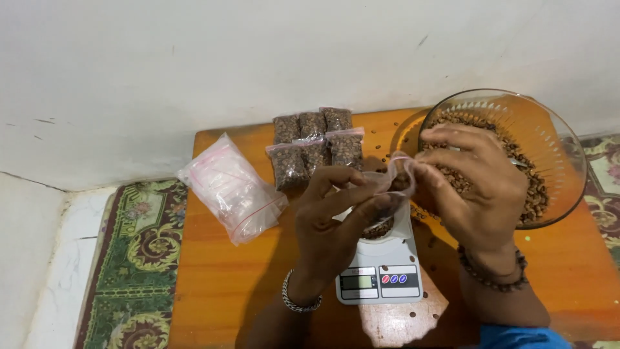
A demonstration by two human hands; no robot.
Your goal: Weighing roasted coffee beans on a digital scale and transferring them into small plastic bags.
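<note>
At the centre of the frame a small clear zip bag hangs mouth-up, its long axis roughly vertical, the lower end with brown beans sagging toward the white kitchen scale. The left hand pinches one lip with thumb and fingers closed narrowly on the plastic; the right hand pinches the other (likely to keep the mouth steady). To the right sits the glass bowl of beans; filled packets and spare empty bags lie upper left on the wooden table.
</note>
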